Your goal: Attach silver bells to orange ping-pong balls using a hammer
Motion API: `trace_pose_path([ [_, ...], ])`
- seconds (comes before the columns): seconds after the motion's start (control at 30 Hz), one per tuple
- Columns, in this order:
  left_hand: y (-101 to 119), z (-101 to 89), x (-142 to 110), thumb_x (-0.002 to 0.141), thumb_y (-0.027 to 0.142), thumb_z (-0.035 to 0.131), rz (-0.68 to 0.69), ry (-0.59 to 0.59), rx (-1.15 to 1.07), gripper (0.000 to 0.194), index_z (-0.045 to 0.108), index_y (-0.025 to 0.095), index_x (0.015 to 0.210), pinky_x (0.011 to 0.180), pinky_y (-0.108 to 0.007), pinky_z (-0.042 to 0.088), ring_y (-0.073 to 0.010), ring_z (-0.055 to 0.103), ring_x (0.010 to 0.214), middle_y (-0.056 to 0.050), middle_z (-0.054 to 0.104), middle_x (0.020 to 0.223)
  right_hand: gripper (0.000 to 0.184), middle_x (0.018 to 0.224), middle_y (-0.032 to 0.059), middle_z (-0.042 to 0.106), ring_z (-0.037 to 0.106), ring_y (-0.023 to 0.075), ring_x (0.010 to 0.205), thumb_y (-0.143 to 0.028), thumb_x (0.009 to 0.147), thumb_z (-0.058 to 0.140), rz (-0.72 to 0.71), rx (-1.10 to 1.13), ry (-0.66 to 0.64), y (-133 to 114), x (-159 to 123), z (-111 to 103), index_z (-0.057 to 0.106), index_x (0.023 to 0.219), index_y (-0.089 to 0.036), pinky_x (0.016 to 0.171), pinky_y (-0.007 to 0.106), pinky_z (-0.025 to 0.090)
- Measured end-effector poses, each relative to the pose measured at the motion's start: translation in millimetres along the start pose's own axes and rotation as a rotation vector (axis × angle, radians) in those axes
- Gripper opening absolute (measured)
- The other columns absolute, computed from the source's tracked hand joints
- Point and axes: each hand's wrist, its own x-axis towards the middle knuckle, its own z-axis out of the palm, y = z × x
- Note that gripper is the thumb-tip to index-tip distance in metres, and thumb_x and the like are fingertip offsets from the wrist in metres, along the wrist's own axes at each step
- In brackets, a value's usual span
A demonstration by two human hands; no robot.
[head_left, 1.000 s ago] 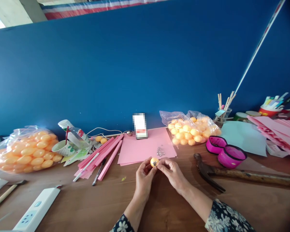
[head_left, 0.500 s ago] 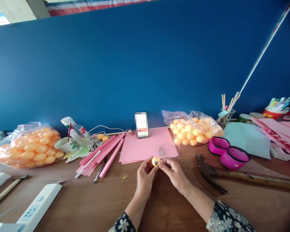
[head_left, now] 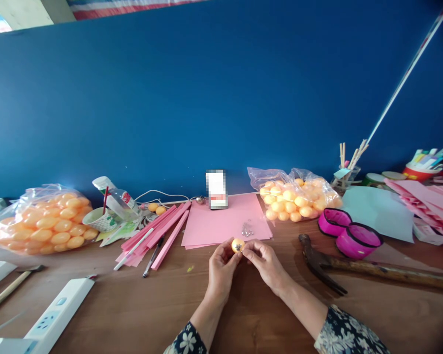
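Between the thumb and fingers of my left hand is a small orange ball, like a table-tennis ball. A tiny dark, silvery piece shows on its near side. My right hand is closed in a pinch at the ball's right edge, beside that piece; whatever is between its fingertips is too small to make out. Just beyond the hands, small shiny silvery bits lie in a loose heap on the pink paper sheets.
Bags of orange balls stand at left and right. A claw hammer and magenta rings lie at right. Pink paper strips, a pen and a power strip are at left. A blurred phone-like object stands behind.
Both hands stay almost still around the ball. The view has shifted very slightly.
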Motion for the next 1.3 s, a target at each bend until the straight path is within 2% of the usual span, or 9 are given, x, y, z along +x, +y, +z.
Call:
trace_pose_path([
  [0.47,3.1,2.0,-0.8,0.059,0.024,0.075,-0.017,0.0,-0.001,0.048,0.058,0.014,0.103,0.085,-0.034,0.048,-0.0207,0.063,0.091,-0.009,0.068,0.096,0.026,0.075,0.0032,0.06,0.054,0.0163,0.072,-0.042,0.077,0.056,0.012,-0.005,-0.013,1.6,-0.7,-0.7,0.06,0.075,-0.017,0.064,0.027,0.044],
  [1.0,1.0,1.2,-1.5,0.065,0.021,0.071,0.031,-0.03,0.043,0.04,0.057,0.015,0.101,0.084,-0.033,0.046,-0.0192,0.062,0.09,-0.009,0.067,0.095,0.023,0.082,0.0041,0.062,0.055,0.0168,0.077,-0.038,0.078,0.056,-0.014,-0.015,-0.014,-2.1,-1.5,-0.6,0.06,0.073,-0.016,0.069,0.027,0.043],
  [1.3,-1.8,1.0,-1.7,0.067,0.021,0.068,0.057,-0.043,0.1,0.039,0.056,0.016,0.103,0.085,-0.034,0.046,-0.0194,0.062,0.09,-0.008,0.067,0.094,0.024,0.074,0.004,0.063,0.056,0.0171,0.073,-0.038,0.075,0.059,0.028,-0.019,0.012,-2.1,-1.2,-0.5,0.061,0.073,-0.014,0.066,0.027,0.043],
])
